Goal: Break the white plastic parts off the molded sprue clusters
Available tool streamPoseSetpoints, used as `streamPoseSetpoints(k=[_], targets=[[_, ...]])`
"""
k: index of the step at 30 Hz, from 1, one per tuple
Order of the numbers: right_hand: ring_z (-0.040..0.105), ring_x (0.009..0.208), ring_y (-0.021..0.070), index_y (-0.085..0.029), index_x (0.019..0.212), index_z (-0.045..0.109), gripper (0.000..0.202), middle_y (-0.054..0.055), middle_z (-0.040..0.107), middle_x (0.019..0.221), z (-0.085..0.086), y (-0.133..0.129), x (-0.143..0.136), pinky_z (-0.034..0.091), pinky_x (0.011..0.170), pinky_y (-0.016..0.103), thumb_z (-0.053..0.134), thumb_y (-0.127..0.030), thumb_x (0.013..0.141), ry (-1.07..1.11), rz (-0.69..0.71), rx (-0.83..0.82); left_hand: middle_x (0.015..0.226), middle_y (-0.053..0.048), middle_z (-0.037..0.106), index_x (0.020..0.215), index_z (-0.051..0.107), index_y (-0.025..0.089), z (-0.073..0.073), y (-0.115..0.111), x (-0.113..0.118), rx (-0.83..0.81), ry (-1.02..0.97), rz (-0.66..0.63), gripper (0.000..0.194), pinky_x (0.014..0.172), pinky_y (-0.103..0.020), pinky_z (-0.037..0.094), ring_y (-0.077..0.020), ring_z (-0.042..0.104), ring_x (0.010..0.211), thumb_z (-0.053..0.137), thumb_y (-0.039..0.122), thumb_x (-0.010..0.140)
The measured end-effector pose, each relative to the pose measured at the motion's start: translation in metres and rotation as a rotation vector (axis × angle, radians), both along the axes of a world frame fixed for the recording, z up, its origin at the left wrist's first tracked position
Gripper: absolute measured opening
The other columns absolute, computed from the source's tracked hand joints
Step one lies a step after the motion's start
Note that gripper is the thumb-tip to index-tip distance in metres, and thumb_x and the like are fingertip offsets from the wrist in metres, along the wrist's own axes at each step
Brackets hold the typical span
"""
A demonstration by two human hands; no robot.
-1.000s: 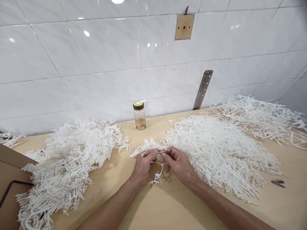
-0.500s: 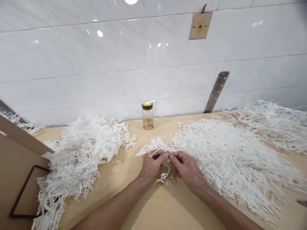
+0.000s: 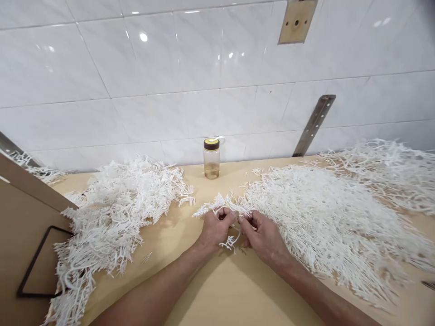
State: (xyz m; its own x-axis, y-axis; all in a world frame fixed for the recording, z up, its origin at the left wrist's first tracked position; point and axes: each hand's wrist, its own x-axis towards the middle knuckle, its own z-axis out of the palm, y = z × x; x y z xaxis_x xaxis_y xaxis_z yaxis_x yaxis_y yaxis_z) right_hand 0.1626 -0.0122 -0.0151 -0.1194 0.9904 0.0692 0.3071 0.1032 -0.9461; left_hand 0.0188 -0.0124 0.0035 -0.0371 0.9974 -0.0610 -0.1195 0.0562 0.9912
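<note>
Close together over the middle of the table, my left hand (image 3: 217,226) and my right hand (image 3: 261,233) pinch a white branched plastic piece (image 3: 229,243) between thumbs and fingertips. One twiggy end of it hangs below the fingers. Just beyond the fingertips lies a small heap of similar white sprigs (image 3: 219,203), partly hidden by the hands. A large pile of white branched pieces (image 3: 316,213) reaches up to my right hand. Another pile (image 3: 118,208) spreads farther off to the left of my left hand.
A clear bottle (image 3: 211,160) with a dark lid and some liquid stands at the back. A metal bracket (image 3: 314,126) leans on the tiled wall. At left is a brown box (image 3: 23,235) with a black wire handle (image 3: 34,262). More white strands (image 3: 401,174) lie at far right.
The camera view has shifted slightly, so the wall socket plate sits higher and farther right. Both hands stay together on the white branched piece, with only slight finger movement.
</note>
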Motion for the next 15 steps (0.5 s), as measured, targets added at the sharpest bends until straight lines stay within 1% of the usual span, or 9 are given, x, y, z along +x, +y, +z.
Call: streamPoseSetpoints(k=[3, 7, 9, 11, 13, 15], targets=[[0.057, 0.050, 0.0153, -0.021, 0.076, 0.055, 0.028, 0.002, 0.063, 0.063, -0.0001, -0.0006, 0.0000, 0.043, 0.046, 0.026, 0.056, -0.047, 0.087, -0.084, 0.005, 0.068, 0.056, 0.002, 0.051, 0.057, 0.054, 0.017, -0.0080, 0.0028, 0.0010, 0.052, 0.069, 0.018, 0.030, 0.058, -0.026, 0.038, -0.0116, 0.047, 0.056, 0.069, 0.038, 0.072], [0.054, 0.049, 0.0151, -0.021, 0.075, 0.054, 0.029, 0.000, 0.059, 0.056, 0.0018, -0.0017, 0.0007, 0.040, 0.044, 0.025, 0.056, -0.047, 0.087, -0.071, 0.032, 0.102, 0.060, 0.000, 0.055, 0.059, 0.056, 0.017, -0.0084, 0.0039, 0.0014, 0.088, 0.172, 0.030, 0.024, 0.063, -0.027, 0.041, -0.0136, 0.050, 0.061, 0.064, 0.034, 0.074], [0.052, 0.046, 0.0143, -0.022, 0.074, 0.052, 0.030, -0.002, 0.056, 0.053, 0.0036, -0.0018, 0.0014, 0.040, 0.043, 0.025, 0.055, -0.049, 0.088, -0.052, 0.066, 0.074, 0.062, 0.000, 0.056, 0.059, 0.056, 0.017, -0.0063, 0.0028, 0.0023, 0.102, 0.190, 0.035, 0.023, 0.065, -0.028, 0.041, -0.0142, 0.051, 0.062, 0.063, 0.033, 0.074], [0.051, 0.044, 0.0136, -0.022, 0.074, 0.049, 0.033, -0.003, 0.054, 0.051, 0.0046, -0.0015, 0.0026, 0.040, 0.042, 0.025, 0.054, -0.051, 0.089, -0.011, 0.120, 0.007, 0.061, 0.000, 0.055, 0.060, 0.054, 0.018, -0.0049, 0.0007, 0.0043, 0.131, 0.216, 0.061, 0.021, 0.065, -0.028, 0.041, -0.0139, 0.051, 0.062, 0.062, 0.031, 0.074], [0.049, 0.041, 0.0128, -0.022, 0.071, 0.047, 0.038, -0.005, 0.050, 0.048, 0.0044, -0.0012, 0.0041, 0.039, 0.042, 0.024, 0.052, -0.054, 0.090, 0.058, 0.177, -0.067, 0.060, 0.002, 0.053, 0.061, 0.054, 0.018, -0.0053, -0.0010, 0.0066, 0.161, 0.245, 0.099, 0.019, 0.064, -0.027, 0.040, -0.0134, 0.050, 0.061, 0.061, 0.030, 0.074], [0.047, 0.039, 0.0116, -0.022, 0.068, 0.045, 0.041, -0.006, 0.047, 0.045, 0.0041, -0.0023, 0.0050, 0.039, 0.041, 0.023, 0.051, -0.056, 0.091, 0.119, 0.205, -0.109, 0.060, 0.002, 0.052, 0.063, 0.053, 0.018, -0.0073, -0.0006, 0.0072, 0.178, 0.264, 0.126, 0.017, 0.063, -0.027, 0.040, -0.0131, 0.049, 0.060, 0.061, 0.029, 0.074]])
